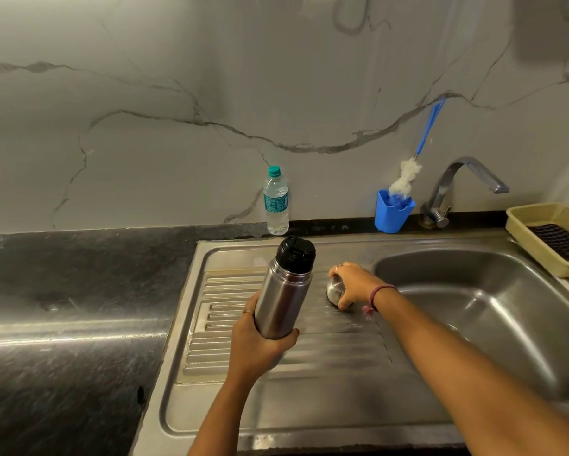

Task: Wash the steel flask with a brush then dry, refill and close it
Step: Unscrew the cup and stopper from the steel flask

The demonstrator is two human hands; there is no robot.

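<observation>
My left hand [260, 340] grips the base of the steel flask [281, 297], holding it tilted above the ribbed drainboard [325, 357]. A black inner stopper [295, 255] sits on the flask's mouth. My right hand [352, 284] curls over the flask's steel cup lid [334, 291], which rests on the drainboard beside the basin. The bottle brush [408, 179], white-bristled with a blue handle, stands in a blue cup [391, 213] at the back wall. A plastic water bottle [275, 202] with a teal cap stands on the counter behind the flask.
The steel sink basin [473, 307] lies to the right, under a chrome tap [457, 189]. A beige tray [552, 238] with a dark pad sits at the far right. Dark stone counter [62, 291] stretches to the left.
</observation>
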